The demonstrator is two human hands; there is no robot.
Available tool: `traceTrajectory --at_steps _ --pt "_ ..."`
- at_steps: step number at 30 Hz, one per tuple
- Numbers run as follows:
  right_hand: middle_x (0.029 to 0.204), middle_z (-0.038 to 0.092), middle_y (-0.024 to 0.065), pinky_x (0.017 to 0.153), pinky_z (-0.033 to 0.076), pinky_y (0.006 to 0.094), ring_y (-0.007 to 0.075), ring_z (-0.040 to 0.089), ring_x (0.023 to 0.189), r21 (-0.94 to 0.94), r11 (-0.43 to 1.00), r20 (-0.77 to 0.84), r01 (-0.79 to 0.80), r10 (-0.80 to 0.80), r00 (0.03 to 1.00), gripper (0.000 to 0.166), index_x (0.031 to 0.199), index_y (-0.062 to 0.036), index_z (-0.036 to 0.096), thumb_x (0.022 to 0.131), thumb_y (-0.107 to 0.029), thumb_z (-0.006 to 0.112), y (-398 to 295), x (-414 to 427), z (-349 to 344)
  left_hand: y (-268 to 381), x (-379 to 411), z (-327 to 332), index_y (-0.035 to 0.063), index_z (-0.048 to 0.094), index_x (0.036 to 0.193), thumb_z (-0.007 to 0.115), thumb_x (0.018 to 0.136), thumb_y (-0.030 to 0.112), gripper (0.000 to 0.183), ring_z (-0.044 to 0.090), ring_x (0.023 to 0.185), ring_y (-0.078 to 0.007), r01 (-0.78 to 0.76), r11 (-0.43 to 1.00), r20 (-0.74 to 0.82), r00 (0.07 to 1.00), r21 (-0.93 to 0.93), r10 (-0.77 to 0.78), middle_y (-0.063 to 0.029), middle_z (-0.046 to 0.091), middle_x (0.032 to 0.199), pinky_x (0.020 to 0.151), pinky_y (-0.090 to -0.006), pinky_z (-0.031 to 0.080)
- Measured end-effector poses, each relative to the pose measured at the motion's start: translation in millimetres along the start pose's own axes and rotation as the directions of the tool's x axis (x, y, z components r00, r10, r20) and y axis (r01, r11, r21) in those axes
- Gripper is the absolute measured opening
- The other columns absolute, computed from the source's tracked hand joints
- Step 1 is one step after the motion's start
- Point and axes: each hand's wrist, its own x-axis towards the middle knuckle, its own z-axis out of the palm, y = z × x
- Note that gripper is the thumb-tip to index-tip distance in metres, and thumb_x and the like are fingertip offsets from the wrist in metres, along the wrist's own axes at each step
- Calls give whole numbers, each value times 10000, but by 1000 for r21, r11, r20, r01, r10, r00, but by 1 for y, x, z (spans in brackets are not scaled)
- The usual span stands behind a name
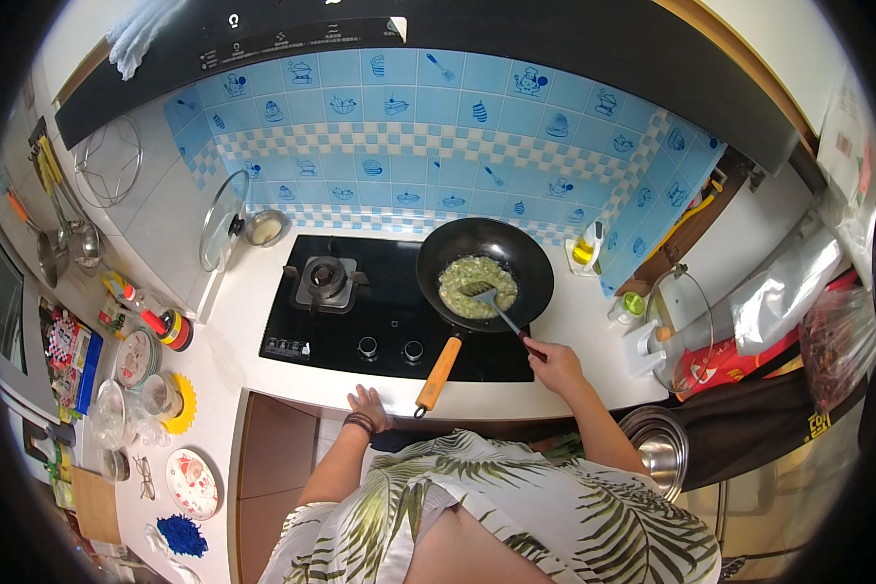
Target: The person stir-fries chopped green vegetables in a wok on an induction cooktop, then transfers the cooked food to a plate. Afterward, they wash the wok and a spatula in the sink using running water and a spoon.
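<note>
My right hand grips the dark handle of a slotted spatula, whose head rests in the food. Chopped pale-green food lies in a pool at the bottom of a black wok. The wok stands over the right side of a black glass gas hob, hiding whatever burner is beneath. Its wooden handle points towards me, past the counter's front edge. To the left of that handle, my left hand rests on the counter edge, fingers spread and holding nothing.
The bare left burner has a metal pan support. Behind it stand a glass lid and a small metal bowl. An oil bottle is right of the wok. Plates, bottles and eyeglasses occupy the left counter.
</note>
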Motion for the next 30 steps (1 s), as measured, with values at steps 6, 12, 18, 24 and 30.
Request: traceTrajectory --at_steps 6,12,18,24,30 --pt "831 663 152 673 500 406 335 620 731 50 998 -29 -45 46 999 306 1075 -200 674 775 -216 615 -5 -7 -7 4 -4 -8 -83 116 1418 608 763 462 984 -47 1374 -462 18 1000 16 1000 -8 -18 -211 100 1509 1061 -626 2" --pt "805 657 155 663 497 410 336 616 722 8 995 -6 -94 94 996 306 1074 -192 673 774 -219 617 -16 -12 -11 4 -8 -11 -80 125 1417 620 762 478 993 -42 1379 -450 19 1000 13 1000 5 -19 -207 105 1509 1070 -611 9" --pt "798 656 154 668 497 406 332 617 717 32 995 -18 -96 97 995 307 1079 -189 671 780 -230 616 -22 -25 -18 3 -10 -13 -81 122 1416 637 760 460 995 -40 1380 -448 7 1000 16 1000 -3 -7 -212 112 1505 1073 -607 13" --pt "795 656 162 661 496 372 310 624 706 15 994 -6 -108 108 994 307 1085 -157 665 784 -189 615 -29 -25 -25 5 -8 -10 -85 126 1413 654 747 470 1015 -30 1376 -455 22 1000 10 1000 13 -22 -220 124 1498 1067 -618 20" --pt "819 658 162 696 493 408 333 621 747 22 997 -86 -73 75 993 308 1090 -170 662 790 -209 607 -35 -9 -11 7 -8 -12 -84 135 1412 667 734 470 1024 -24 1376 -456 23 1000 12 1000 20 -24 -217 133 1496 1066 -621 28"
